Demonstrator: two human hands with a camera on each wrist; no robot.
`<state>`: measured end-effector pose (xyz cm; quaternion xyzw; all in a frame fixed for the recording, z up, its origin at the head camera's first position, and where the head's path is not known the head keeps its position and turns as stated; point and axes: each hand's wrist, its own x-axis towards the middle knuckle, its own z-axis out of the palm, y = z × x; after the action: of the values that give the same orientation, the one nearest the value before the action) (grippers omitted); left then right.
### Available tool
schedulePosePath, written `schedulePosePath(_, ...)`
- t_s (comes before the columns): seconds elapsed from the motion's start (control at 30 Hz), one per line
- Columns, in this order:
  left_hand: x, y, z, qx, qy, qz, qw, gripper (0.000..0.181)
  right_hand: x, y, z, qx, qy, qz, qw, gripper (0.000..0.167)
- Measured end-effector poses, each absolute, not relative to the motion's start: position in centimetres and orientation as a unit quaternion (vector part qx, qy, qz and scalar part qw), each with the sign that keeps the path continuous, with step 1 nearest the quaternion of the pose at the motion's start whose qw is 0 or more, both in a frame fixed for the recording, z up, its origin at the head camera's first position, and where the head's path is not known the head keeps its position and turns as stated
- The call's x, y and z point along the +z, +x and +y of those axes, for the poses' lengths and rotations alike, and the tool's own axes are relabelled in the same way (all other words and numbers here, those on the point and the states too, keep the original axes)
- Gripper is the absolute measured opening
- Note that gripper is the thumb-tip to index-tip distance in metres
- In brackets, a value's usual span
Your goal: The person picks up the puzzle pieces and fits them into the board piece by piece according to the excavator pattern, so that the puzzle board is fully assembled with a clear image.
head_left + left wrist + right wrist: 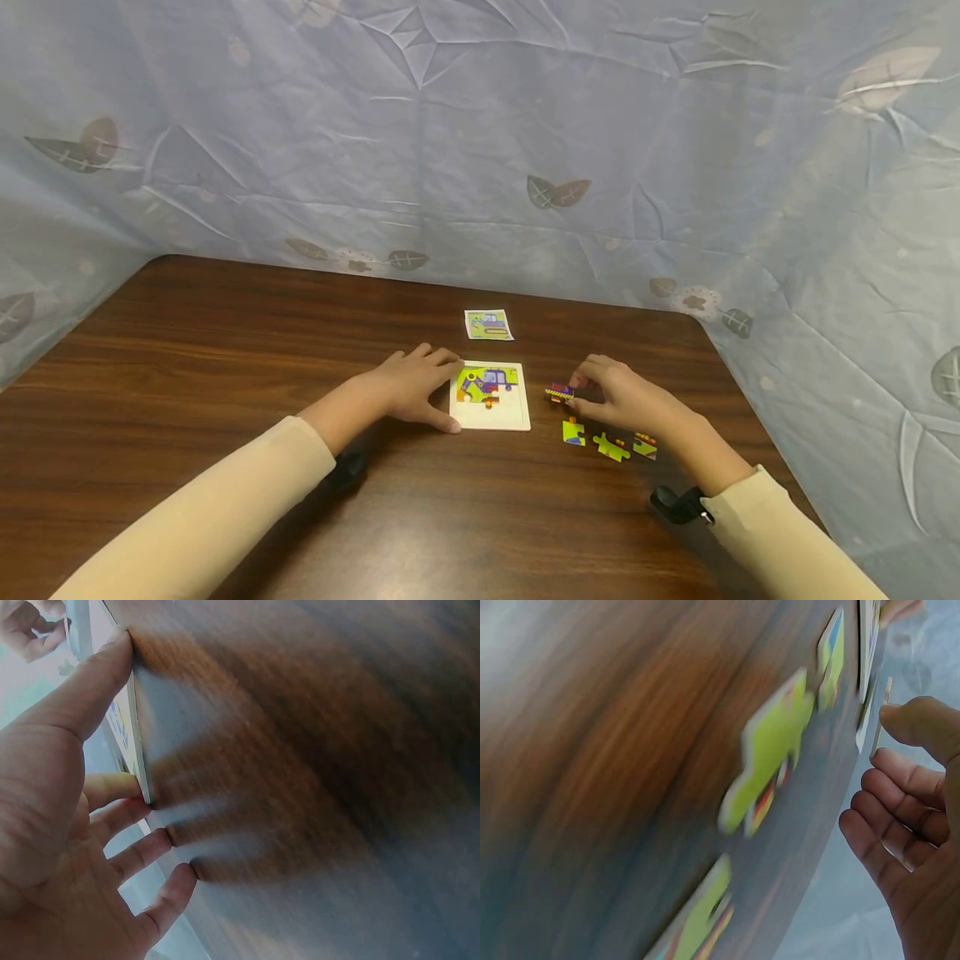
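Note:
A white square puzzle board lies on the table, its upper part filled with joined pieces showing a purple vehicle on green. My left hand rests at the board's left side, thumb at the lower left corner and fingers spread near the upper left; in the left wrist view the left hand touches the board's edge. My right hand pinches a purple, red and striped piece between thumb and index finger, just right of the board. The right wrist view shows this right hand holding the piece edge-on.
Green loose pieces lie below my right hand: one nearest the board, a second in the middle, a third at the right. A small picture card lies behind the board. A patterned cloth hangs behind the table.

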<state>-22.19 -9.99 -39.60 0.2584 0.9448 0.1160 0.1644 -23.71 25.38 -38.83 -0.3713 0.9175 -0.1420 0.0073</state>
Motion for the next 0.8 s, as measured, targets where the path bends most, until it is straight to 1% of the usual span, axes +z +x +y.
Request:
schedulePosePath(0.23,-39.4,-22.1,-10.0,0.117,0.264,0.944,0.162,0.103,-38.7,-23.5,23.0,-0.138,-0.362,0.921,0.036,0.018)
schedulePosePath(0.4,-39.5,-22.1,-10.3,0.113,0.258,0.945,0.165,0.104,-38.9,-23.7,21.0,-0.125,-0.373,0.918,0.053,0.021)
schedulePosePath(0.67,-39.3,-22.1,-10.2,0.119,0.263,0.943,0.167,0.103,-39.3,-23.8,19.0,-0.114,-0.382,0.915,0.065,0.026)
schedulePosePath(0.8,-39.2,-22.1,-10.0,0.118,0.262,0.943,0.167,0.103,-39.3,-23.8,18.6,-0.101,-0.395,0.912,0.053,0.025)
